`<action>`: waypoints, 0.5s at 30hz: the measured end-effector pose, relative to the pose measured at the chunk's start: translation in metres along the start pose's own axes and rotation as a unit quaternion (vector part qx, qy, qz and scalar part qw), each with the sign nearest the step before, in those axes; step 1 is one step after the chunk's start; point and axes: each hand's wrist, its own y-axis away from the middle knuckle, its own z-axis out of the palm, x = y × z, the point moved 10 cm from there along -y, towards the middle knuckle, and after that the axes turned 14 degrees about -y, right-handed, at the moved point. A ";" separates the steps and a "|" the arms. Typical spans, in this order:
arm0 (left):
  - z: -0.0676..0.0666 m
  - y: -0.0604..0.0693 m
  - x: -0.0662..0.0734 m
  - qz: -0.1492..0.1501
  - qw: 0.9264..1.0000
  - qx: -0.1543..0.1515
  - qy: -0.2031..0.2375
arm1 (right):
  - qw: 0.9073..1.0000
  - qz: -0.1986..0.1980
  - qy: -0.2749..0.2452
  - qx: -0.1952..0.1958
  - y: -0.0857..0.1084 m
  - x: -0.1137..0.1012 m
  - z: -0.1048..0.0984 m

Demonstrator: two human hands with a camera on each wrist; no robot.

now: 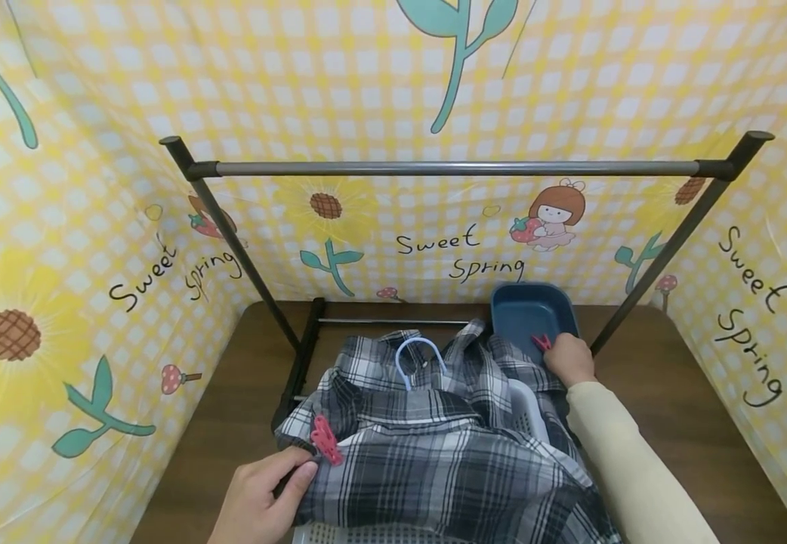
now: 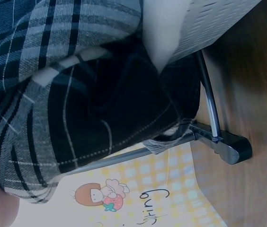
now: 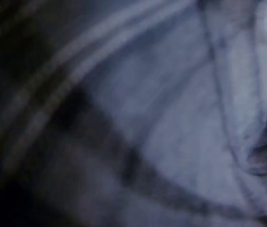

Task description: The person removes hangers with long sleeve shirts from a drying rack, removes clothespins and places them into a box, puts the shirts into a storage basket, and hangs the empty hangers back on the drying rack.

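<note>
A grey, black and white plaid shirt (image 1: pixel 414 468) lies over a white perforated basket (image 1: pixel 528 408), and a light blue hanger hook (image 1: pixel 420 340) rises at its collar. My left hand (image 1: pixel 260 491) pinches the shirt's left shoulder between thumb and fingers, just beside a pink clothespin (image 1: pixel 326 440) clipped there. At the near edge of a dark blue basin (image 1: pixel 529 308), my right hand (image 1: pixel 572 363) holds another pink clothespin (image 1: pixel 541 342). The left wrist view shows the shirt cloth (image 2: pixel 76 94) hanging by the basket (image 2: pixel 209 28). Blurred plaid cloth (image 3: pixel 171 118) fills the right wrist view.
A black clothes rack with a grey top bar (image 1: pixel 455 168) stands over the brown table (image 1: pixel 672 423); its slanted posts rise on both sides. The rack's black foot (image 1: pixel 305 332) lies left of the shirt. Yellow checked cloth (image 1: pixel 393 91) encloses the back and sides.
</note>
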 end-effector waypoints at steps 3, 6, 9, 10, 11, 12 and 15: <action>0.001 0.001 -0.002 -0.008 1.000 -0.003 -0.005 | 1.000 0.014 0.010 -0.015 -0.001 0.006 0.006; 0.001 0.000 -0.002 -0.017 1.000 -0.005 -0.009 | 0.999 0.014 0.020 -0.021 -0.003 0.007 0.009; 0.000 -0.001 -0.003 -0.020 1.000 -0.001 -0.008 | 1.000 0.010 0.019 -0.023 -0.002 0.003 0.004; 0.001 -0.001 -0.004 -0.019 1.000 0.001 -0.008 | 1.000 0.009 0.015 -0.024 -0.001 0.001 0.000; 0.001 -0.001 -0.004 -0.017 1.000 0.003 -0.007 | 1.000 0.006 0.011 -0.022 0.001 -0.002 -0.005; 0.001 -0.001 -0.004 -0.014 1.000 0.005 -0.006 | 1.000 0.003 0.005 -0.019 0.003 -0.005 -0.010; 0.003 -0.001 -0.005 -0.005 1.000 0.007 0.000 | 1.000 -0.006 -0.014 -0.005 0.010 -0.017 -0.029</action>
